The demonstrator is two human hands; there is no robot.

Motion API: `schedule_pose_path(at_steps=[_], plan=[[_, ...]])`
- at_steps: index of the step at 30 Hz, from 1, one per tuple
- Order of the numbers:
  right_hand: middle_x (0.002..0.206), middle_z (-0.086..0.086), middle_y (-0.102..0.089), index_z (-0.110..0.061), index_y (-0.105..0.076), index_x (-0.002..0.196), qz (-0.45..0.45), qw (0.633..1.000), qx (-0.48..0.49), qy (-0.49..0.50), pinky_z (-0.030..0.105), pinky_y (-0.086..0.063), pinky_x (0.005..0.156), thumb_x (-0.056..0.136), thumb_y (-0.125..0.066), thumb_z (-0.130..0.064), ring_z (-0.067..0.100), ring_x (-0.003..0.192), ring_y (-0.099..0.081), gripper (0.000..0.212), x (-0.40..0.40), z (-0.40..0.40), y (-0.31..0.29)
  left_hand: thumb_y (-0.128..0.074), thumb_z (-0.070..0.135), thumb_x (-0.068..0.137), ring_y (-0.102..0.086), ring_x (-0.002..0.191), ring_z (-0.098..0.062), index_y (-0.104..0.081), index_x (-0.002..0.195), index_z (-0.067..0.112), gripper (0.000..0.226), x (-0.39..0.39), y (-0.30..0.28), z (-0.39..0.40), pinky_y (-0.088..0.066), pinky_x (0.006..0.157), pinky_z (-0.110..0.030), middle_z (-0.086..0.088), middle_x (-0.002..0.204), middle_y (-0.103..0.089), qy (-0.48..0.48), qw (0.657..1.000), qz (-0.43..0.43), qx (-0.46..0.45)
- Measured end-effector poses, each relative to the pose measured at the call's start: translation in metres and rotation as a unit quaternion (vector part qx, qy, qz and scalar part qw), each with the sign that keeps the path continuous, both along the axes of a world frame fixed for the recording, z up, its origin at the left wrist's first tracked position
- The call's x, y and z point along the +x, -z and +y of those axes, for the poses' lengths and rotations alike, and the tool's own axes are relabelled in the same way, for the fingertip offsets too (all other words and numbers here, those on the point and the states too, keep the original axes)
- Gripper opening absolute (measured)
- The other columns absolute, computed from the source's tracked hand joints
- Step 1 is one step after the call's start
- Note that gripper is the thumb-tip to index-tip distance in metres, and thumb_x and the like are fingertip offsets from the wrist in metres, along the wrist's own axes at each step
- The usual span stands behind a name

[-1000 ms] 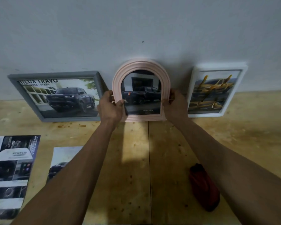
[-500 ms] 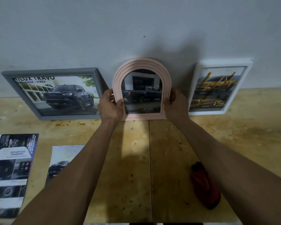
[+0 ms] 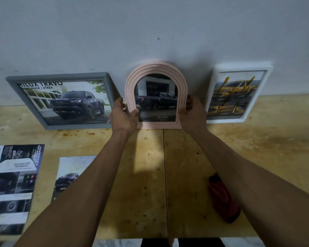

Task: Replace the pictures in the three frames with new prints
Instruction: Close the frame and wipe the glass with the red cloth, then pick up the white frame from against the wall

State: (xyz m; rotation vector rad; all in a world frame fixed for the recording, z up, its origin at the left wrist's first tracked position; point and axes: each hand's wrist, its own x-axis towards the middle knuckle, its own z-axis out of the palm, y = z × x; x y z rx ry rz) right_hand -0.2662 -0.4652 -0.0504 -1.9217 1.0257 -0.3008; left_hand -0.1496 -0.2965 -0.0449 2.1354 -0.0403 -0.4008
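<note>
Frames line the wall at the back of the wooden bench (image 3: 185, 175): grey frame (image 3: 59, 77) left, white frame (image 3: 257, 68) right, both just beside the hands. Loose prints (image 3: 12, 184) lie at left, a red pouch (image 3: 223, 200) at right. Left hand (image 3: 122, 117) and right hand (image 3: 194, 114) reach forward, fingers curled round the lower sides of the upright pink arched frame (image 3: 156, 68).

Both bare forearms stretched forward and converging, left hand (image 3: 123, 116) with thumb curled toward the right hand and fingers behind, right hand (image 3: 192, 114) mirroring it, fingers curled, thumb forward, the two grips level, wrists straight, palms facing each other
</note>
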Motion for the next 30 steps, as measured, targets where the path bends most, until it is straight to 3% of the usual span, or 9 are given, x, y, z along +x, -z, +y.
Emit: schedule_pose_path(at_steps=[3, 5, 7, 9, 14, 18, 23, 26, 30], plan=[[0.119, 0.005, -0.060, -0.010, -0.049, 0.129, 0.000, 1.000, -0.005, 0.012, 0.004, -0.039, 0.059, 0.091, -0.062, -0.006, 0.014, 0.100, -0.056, 0.040, -0.013, 0.006, -0.009, -0.076, 0.018, 0.087, -0.053, 0.131, -0.024, -0.039, 0.149, 0.011, 0.072, -0.012, -0.005, 0.011, -0.044, 0.111, -0.044, -0.008, 0.144, -0.055, 0.002, 1.000, -0.014, 0.018], [0.123, 0.005, -0.058, -0.013, -0.048, 0.134, -0.001, 1.000, -0.004, 0.020, 0.003, -0.040, 0.068, 0.092, -0.062, -0.007, 0.014, 0.103, -0.055, 0.046, -0.024, 0.012, -0.016, -0.076, 0.020, 0.087, -0.053, 0.130, -0.025, -0.040, 0.148, 0.011, 0.071, -0.024, -0.010, 0.019, -0.046, 0.109, -0.046, -0.009, 0.143, -0.055, 0.001, 1.000, -0.016, 0.018], [0.126, 0.005, -0.057, -0.015, -0.046, 0.137, 0.000, 1.000, -0.007, 0.028, 0.021, -0.047, 0.083, 0.091, -0.059, -0.008, 0.018, 0.110, -0.055, 0.048, -0.036, 0.019, -0.024, -0.074, 0.023, 0.089, -0.052, 0.129, -0.026, -0.041, 0.146, 0.012, 0.067, -0.037, -0.015, 0.025, -0.046, 0.107, -0.046, -0.009, 0.140, -0.055, 0.000, 0.999, -0.022, 0.025], [0.120, 0.004, -0.059, -0.016, -0.048, 0.136, -0.004, 0.999, -0.006, 0.043, 0.032, -0.051, 0.088, 0.091, -0.058, -0.008, 0.018, 0.107, -0.057, 0.047, -0.054, 0.025, -0.031, -0.072, 0.026, 0.090, -0.054, 0.124, -0.025, -0.044, 0.144, 0.013, 0.062, -0.054, -0.022, 0.030, -0.048, 0.104, -0.044, -0.010, 0.135, -0.057, 0.007, 0.999, -0.034, 0.023], [0.107, 0.003, -0.067, -0.018, -0.057, 0.126, -0.004, 0.998, -0.021, 0.065, 0.036, -0.054, 0.083, 0.092, -0.060, -0.016, 0.018, 0.094, -0.064, 0.034, -0.105, 0.020, -0.041, -0.071, 0.027, 0.091, -0.061, 0.109, -0.025, -0.058, 0.130, 0.012, 0.044, -0.101, -0.031, 0.029, -0.052, 0.095, -0.041, -0.003, 0.111, -0.063, 0.041, 0.998, -0.040, 0.005], [0.108, 0.006, -0.069, -0.017, -0.060, 0.124, 0.014, 0.995, -0.029, 0.097, 0.047, -0.053, 0.088, 0.091, -0.062, -0.016, 0.022, 0.094, -0.065, 0.033, -0.142, -0.003, -0.044, -0.072, 0.024, 0.090, -0.063, 0.101, -0.021, -0.066, 0.122, 0.011, 0.035, -0.134, -0.029, 0.011, -0.054, 0.091, -0.039, -0.005, 0.109, -0.069, 0.095, 0.994, -0.055, 0.021], [0.103, 0.005, -0.067, -0.019, -0.059, 0.123, 0.018, 0.991, -0.020, 0.128, 0.038, -0.053, 0.073, 0.092, -0.059, -0.015, 0.024, 0.086, -0.064, 0.031, -0.168, -0.057, -0.041, -0.069, 0.022, 0.092, -0.064, 0.095, -0.019, -0.071, 0.114, 0.013, 0.024, -0.151, -0.025, -0.042, -0.055, 0.088, -0.037, -0.001, 0.101, -0.071, 0.146, 0.988, -0.045, 0.029], [0.106, 0.004, -0.067, -0.020, -0.060, 0.123, 0.022, 0.990, -0.011, 0.140, 0.036, -0.054, 0.078, 0.093, -0.059, -0.016, 0.021, 0.091, -0.064, 0.030, -0.174, -0.096, -0.037, -0.063, 0.021, 0.096, -0.061, 0.093, -0.016, -0.069, 0.111, 0.015, 0.017, -0.157, -0.024, -0.087, -0.052, 0.086, -0.031, 0.005, 0.095, -0.065, 0.140, 0.990, -0.016, 0.020], [0.110, 0.004, -0.065, -0.020, -0.057, 0.127, 0.036, 0.990, 0.029, 0.136, 0.030, -0.050, 0.074, 0.093, -0.057, -0.016, 0.019, 0.097, -0.061, 0.034, -0.173, -0.147, -0.026, -0.057, 0.020, 0.100, -0.060, 0.099, -0.016, -0.062, 0.126, 0.011, 0.028, -0.156, -0.025, -0.144, -0.051, 0.093, -0.031, 0.005, 0.103, -0.062, 0.114, 0.993, 0.013, 0.005]])
